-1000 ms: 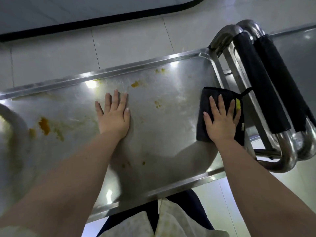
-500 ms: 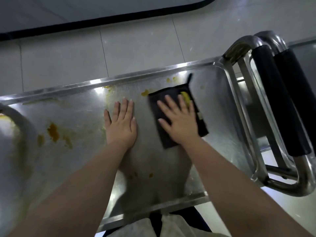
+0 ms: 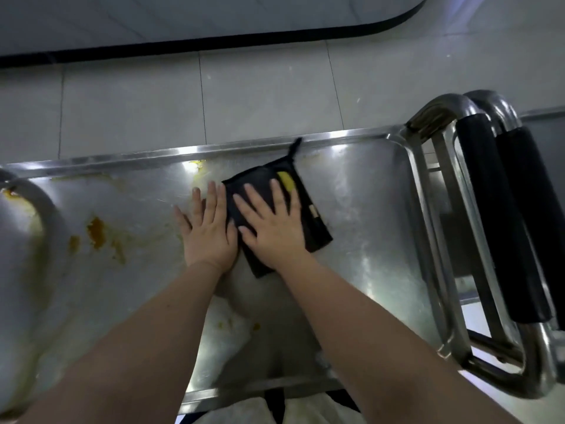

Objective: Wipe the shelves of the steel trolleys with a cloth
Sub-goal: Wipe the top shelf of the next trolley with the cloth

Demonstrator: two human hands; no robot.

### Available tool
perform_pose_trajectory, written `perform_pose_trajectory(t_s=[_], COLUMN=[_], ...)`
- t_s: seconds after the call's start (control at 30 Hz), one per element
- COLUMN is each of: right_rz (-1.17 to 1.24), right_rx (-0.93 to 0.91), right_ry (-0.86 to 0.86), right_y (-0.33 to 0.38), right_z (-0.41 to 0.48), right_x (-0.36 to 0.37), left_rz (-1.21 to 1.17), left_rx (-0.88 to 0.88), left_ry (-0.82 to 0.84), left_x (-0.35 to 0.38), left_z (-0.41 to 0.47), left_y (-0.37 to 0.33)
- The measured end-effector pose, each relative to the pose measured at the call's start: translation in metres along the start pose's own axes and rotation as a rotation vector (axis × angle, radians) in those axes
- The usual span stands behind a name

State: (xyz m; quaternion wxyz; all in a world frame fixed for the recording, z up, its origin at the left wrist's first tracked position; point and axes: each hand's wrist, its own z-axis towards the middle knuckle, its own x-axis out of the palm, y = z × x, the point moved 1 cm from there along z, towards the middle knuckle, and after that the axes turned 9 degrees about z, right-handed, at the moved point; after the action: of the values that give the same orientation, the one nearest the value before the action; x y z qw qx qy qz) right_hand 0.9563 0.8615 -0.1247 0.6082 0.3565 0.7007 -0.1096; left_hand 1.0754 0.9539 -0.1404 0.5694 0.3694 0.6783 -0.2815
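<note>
Right hand (image 3: 275, 231) lies flat, fingers spread and straight, pressing a black rectangular cloth (image 3: 316, 231) with a yellow patch onto the trolley's smooth steel shelf (image 3: 373, 228); left hand (image 3: 209, 232) rests flat beside it, touching bare metal near smeared orange stains (image 3: 97, 232)

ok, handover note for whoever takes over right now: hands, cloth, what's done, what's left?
Left hand: flat on the shelf, fingers straight, holding nothing.
Right hand: flat on the black cloth, pressing it to the shelf near the far rim, right beside the left hand.
Done: the shelf's right end shows no orange stains.
Left: orange stains on the left part, yellow smear at the far rim, small spots by the near edge.
</note>
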Motion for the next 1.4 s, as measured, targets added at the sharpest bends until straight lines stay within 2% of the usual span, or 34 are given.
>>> perform_pose_trajectory(t_s=[0.07, 0.13, 0.2, 0.27, 0.37, 0.43, 0.53, 0.6, 0.73, 0.83, 0.9, 0.97, 1.07, 1.13, 1.2, 1.27, 1.33, 1.4], right_rz=[0.025, 0.051, 0.047, 0.033, 0.023, 0.020, 0.067, 0.057, 0.011, 0.010, 0.020, 0.007, -0.024, -0.009, -0.001, 0.012, -0.005, -0.020], right_rx=[-0.106, -0.100, 0.054, 0.281, 0.557, 0.669, 0.788, 0.651, 0.084, -0.098, -0.080, 0.044, 0.367, 0.577, 0.697, 0.736, 0.668, 0.488], right_ry=[0.017, -0.036, -0.108, -0.157, -0.151, -0.165, -0.230, -0.203, -0.036, 0.032, -0.022, -0.102, -0.177, -0.164, -0.163, -0.202, -0.215, -0.185], right_y=[-0.006, -0.041, -0.094, -0.155, -0.212, -0.211, -0.159, -0.106, 0.004, 0.005, -0.029, -0.081, -0.177, -0.215, -0.220, -0.196, -0.158, -0.110], right_z=[0.004, 0.006, 0.005, 0.002, -0.006, -0.002, 0.025, 0.049, 0.069, 0.073, 0.075, 0.070, 0.044, 0.026, 0.021, 0.029, 0.042, 0.054], right_x=[0.000, -0.007, -0.019, -0.035, -0.054, -0.055, -0.048, -0.039, -0.012, -0.011, -0.018, -0.030, -0.053, -0.064, -0.064, -0.060, -0.054, -0.042], left_rz=[0.009, -0.008, 0.002, 0.027, 0.038, 0.033, 0.035, 0.034, 0.025, 0.029, 0.023, 0.014, 0.018, 0.016, 0.010, 0.003, 0.011, 0.023], left_rx=[-0.043, -0.059, -0.052, -0.041, -0.033, -0.027, -0.030, -0.037, -0.066, -0.070, -0.059, -0.048, -0.034, -0.031, -0.027, -0.028, -0.026, -0.025], left_ry=[0.012, 0.035, 0.052, 0.062, 0.056, 0.052, 0.042, 0.037, 0.043, 0.046, 0.048, 0.048, 0.049, 0.049, 0.052, 0.052, 0.049, 0.045], left_x=[0.000, 0.001, 0.001, 0.001, 0.002, 0.002, 0.003, 0.003, 0.003, 0.002, 0.001, 0.000, -0.002, -0.002, -0.002, -0.002, -0.002, -0.002], left_z=[0.000, 0.003, 0.006, 0.007, 0.008, 0.008, 0.010, 0.011, 0.013, 0.014, 0.015, 0.016, 0.018, 0.021, 0.023, 0.025, 0.026, 0.026], left_y=[0.001, 0.002, 0.001, 0.000, -0.004, -0.005, -0.003, -0.001, 0.002, 0.004, 0.001, -0.001, -0.004, -0.008, -0.013, -0.014, -0.012, -0.011])
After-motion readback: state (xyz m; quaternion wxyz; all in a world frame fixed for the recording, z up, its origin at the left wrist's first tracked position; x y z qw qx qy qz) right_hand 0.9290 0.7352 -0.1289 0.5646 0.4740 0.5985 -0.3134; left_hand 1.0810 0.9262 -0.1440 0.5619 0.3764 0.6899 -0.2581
